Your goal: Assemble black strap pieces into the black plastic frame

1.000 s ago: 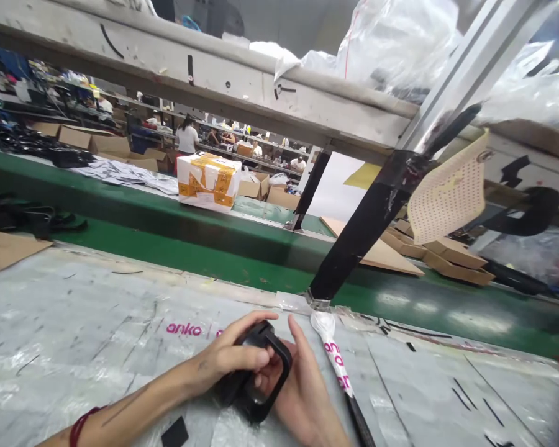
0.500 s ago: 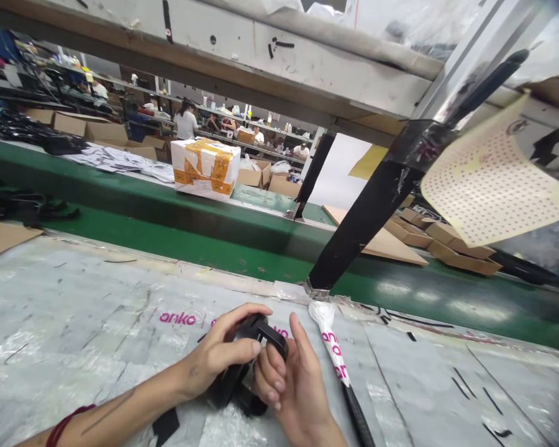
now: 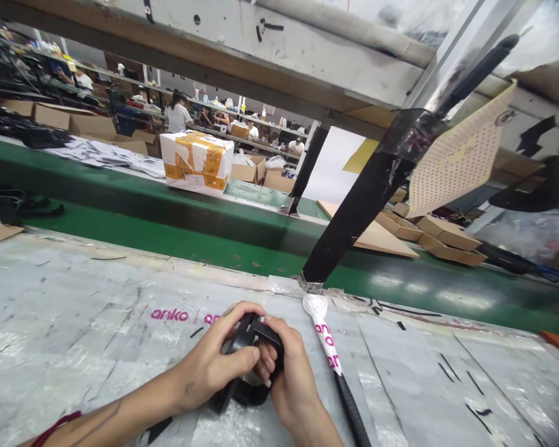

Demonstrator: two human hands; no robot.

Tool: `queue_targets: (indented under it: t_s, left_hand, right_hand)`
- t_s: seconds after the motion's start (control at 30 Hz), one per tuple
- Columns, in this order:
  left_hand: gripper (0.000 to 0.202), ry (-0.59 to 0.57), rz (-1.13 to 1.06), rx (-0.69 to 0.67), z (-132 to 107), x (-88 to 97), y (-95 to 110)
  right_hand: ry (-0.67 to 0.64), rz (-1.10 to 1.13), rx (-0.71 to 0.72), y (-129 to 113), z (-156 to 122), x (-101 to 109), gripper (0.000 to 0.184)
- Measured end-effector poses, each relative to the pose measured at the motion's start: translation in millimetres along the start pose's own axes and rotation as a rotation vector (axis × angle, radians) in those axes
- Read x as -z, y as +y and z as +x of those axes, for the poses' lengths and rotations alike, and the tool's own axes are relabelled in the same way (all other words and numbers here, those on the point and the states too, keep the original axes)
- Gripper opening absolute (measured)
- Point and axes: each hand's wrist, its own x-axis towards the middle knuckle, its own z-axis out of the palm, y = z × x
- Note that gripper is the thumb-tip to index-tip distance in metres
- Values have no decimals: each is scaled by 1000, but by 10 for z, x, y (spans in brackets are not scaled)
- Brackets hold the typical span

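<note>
Both hands are on a black looped strap-like piece (image 3: 242, 340) just above the plastic-covered bench (image 3: 97, 347). My left hand (image 3: 223, 354) is closed round its left side, thumb pressed on the near face. From the right, my right hand (image 3: 291, 372) grips the loop, its thumb on top and its fingers curled through the opening. The exact kind of the piece does not show, and its far side is hidden by the hands. Right of my right hand lies a hammer-like tool (image 3: 349, 397) with a black handle and a head wrapped in white printed plastic.
Black strip scraps (image 3: 447, 366) lie on the bench at right. Beyond the bench runs a green conveyor (image 3: 205, 242), with a taped white carton (image 3: 195, 162) behind it. A slanted black post (image 3: 354, 217) rises at the bench edge beneath an overhead shelf. People work in the background.
My right hand has closed onto the loop, its thumb coming down from a raised position. The hanging dotted sheet has swung, and the camera view has shifted slightly.
</note>
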Motion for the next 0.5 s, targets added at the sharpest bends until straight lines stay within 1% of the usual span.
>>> queue_targets:
  t_s: [0.1, 0.2, 0.3, 0.4, 0.47, 0.5]
  left_hand:
    - [37, 39, 103, -44, -1, -14, -13]
    - [37, 74, 190, -68, -5, -46, 0]
    - [38, 86, 263, -42, -38, -79, 29]
    - [53, 117, 295, 38, -91, -95, 48]
    - [64, 159, 280, 66, -109, -98, 52]
    - [67, 171, 255, 72, -107, -99, 51]
  right_hand:
    - [-35, 2, -27, -16, 27, -16, 50]
    - [-43, -7, -3, -23, 39, -19, 56]
    - [-15, -8, 39, -11, 15, -13, 55]
    - [9, 0, 63, 10, -23, -13, 52]
    - [14, 18, 63, 17, -35, -18, 51]
    - [7, 32, 52, 17, -34, -19, 50]
